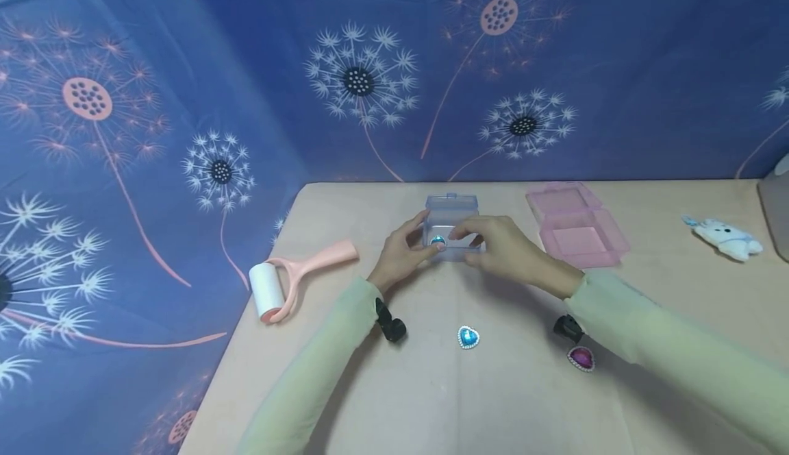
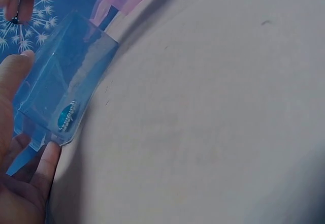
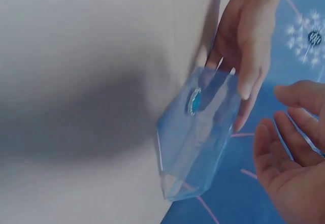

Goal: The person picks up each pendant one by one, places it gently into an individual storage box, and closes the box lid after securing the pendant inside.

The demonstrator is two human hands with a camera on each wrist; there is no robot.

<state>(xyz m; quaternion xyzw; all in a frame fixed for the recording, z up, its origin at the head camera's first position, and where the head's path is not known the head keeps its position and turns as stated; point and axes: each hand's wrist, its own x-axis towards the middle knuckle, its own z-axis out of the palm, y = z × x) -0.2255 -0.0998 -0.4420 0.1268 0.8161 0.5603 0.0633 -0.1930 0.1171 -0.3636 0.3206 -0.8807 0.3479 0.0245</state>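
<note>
Gripped by left hand, the blue box could be tipped if bumped by right hand, fingers apart, above.

no readable text, labels, brands, numbers or signs anywhere

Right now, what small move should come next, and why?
Probably bring the right hand to the blue heart on the table: that hand looks empty, and another blue gem lies in the open blue box the left hand holds.
</note>
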